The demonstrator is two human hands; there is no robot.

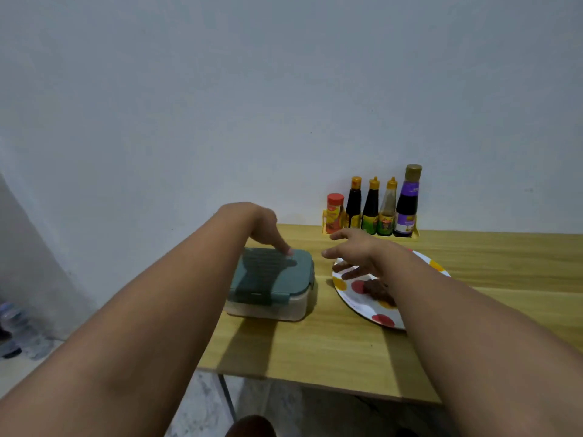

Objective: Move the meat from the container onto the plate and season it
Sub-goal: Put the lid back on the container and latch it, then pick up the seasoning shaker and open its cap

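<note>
A clear container [268,309] with a grey-green lid [277,272] shut on it stands on the wooden table. My left hand [268,228] hovers over the lid, one fingertip touching its far edge, holding nothing. To the right lies a white plate [353,299] with red and yellow dots. A dark piece of meat [377,290] rests on the plate, partly hidden by my right forearm. My right hand [356,252] floats above the plate's far left rim, fingers spread and empty.
A yellow rack [370,233] against the wall holds a red-capped spice jar [335,212], three yellow-capped sauce bottles [370,206] and a taller purple-labelled bottle [408,201]. The table's front edge [315,381] is near me. Floor clutter [15,332] lies far left.
</note>
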